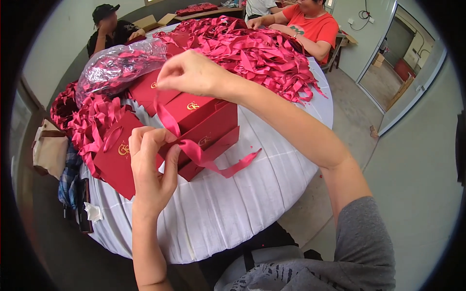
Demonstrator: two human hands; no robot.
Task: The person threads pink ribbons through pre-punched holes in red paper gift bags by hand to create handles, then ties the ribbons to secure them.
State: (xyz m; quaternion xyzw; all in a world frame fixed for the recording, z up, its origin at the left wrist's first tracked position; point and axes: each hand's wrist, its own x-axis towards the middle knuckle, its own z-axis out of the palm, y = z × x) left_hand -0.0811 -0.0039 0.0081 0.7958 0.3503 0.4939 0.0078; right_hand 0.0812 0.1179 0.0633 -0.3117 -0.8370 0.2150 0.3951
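Observation:
My right hand [191, 75] is raised over a stack of red gift boxes or bags [216, 127] with gold emblems, its fingertips pinched on one end of a crimson ribbon [167, 118]. The ribbon runs down from there to my left hand [151, 162], where thumb and forefinger close on it at the edge of the stack. Its other length trails rightward over the front of the stack and onto the white cloth. Just left of my left hand leans another red bag [116, 157] with a gold emblem and a ribbon loop.
A large heap of crimson ribbons [252, 53] covers the far side of the cloth-covered round table [233, 213]. A clear plastic bag [116, 68] lies at the left, near more ribbons [94, 121]. Several people sit at the far side. A crumpled tissue [93, 212] is at the left edge.

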